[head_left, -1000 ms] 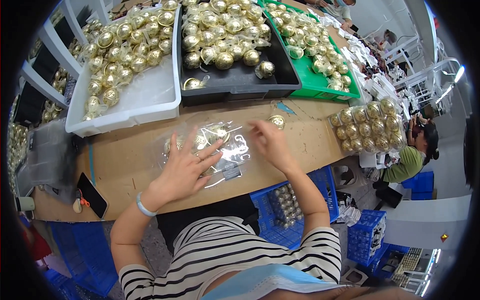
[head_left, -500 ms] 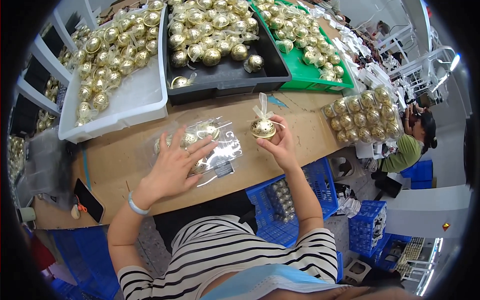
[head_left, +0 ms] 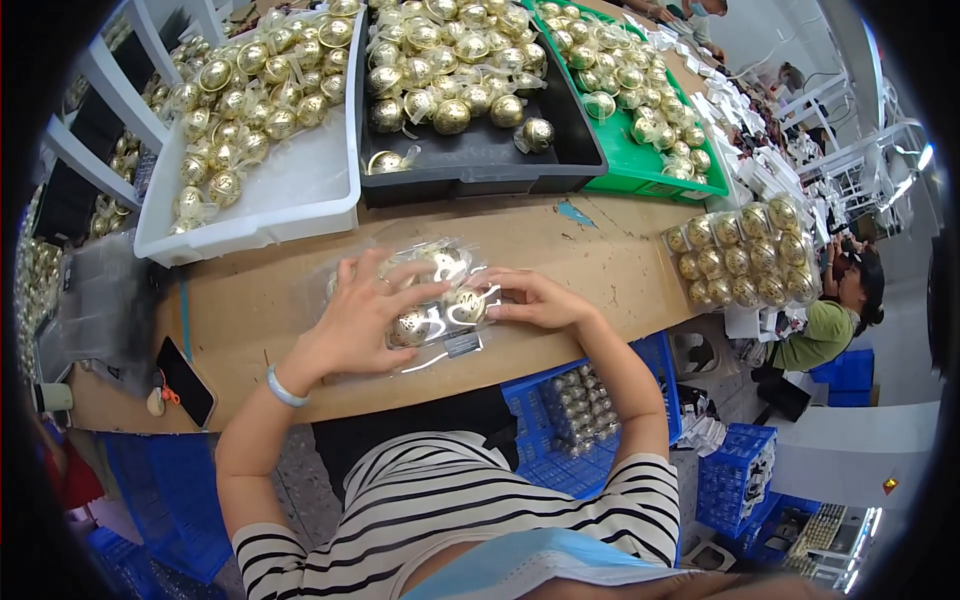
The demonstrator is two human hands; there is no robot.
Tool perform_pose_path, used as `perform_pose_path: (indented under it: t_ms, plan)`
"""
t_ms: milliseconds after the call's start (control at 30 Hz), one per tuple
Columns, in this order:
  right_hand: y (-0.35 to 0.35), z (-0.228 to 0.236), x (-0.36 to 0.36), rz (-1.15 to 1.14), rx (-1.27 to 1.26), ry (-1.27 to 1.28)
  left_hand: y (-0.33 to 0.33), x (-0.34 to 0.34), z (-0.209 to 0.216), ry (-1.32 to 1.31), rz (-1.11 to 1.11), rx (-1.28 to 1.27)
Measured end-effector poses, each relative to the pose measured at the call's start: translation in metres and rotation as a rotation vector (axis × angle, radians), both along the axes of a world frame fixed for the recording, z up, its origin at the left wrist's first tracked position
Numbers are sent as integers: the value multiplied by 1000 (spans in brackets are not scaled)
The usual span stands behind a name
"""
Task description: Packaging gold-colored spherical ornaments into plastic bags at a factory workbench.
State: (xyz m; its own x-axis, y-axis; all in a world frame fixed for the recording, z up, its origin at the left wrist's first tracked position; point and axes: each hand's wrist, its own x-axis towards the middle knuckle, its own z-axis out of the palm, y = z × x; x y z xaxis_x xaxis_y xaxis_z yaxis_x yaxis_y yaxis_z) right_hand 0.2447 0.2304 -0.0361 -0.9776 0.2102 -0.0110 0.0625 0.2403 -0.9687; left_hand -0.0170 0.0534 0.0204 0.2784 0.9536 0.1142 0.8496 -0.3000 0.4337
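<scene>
Gold patterned ball ornaments lie in a clear plastic pack (head_left: 455, 349) on the cardboard-covered table in front of me. My left hand (head_left: 355, 315) rests over the pack's left part, its fingers spread and covering some of the balls. At the pack's right side my right hand (head_left: 540, 298) curves its fingers and thumb around a gold ball ornament (head_left: 467, 306). Another gold ball (head_left: 410, 327) shows beside my left fingertips. Ribbon on the ball in my right hand is hidden.
Along the far edge stand a white bin (head_left: 265, 235), a black bin (head_left: 485, 180) and a green bin (head_left: 655, 187), all holding ribboned gold balls. A filled clear pack (head_left: 740, 258) lies at right. A phone (head_left: 188, 385) and orange-handled scissors (head_left: 168, 390) are at left. Blue crates (head_left: 660, 385) stand below.
My right hand has brought the ribboned gold ball left and down to the plastic pack. The left hand stays spread over the pack. The whole view has shifted slightly.
</scene>
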Motion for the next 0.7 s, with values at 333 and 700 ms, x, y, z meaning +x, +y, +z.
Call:
perform_pose_path:
  t_ms: [333, 700]
  plan:
    - [-56, 59, -22, -409, -212, 252, -31, 19, -6, -31, 207, 359]
    - [-101, 59, -37, -377, 1134, 619, -73, 18, -42, -654, 414, 655]
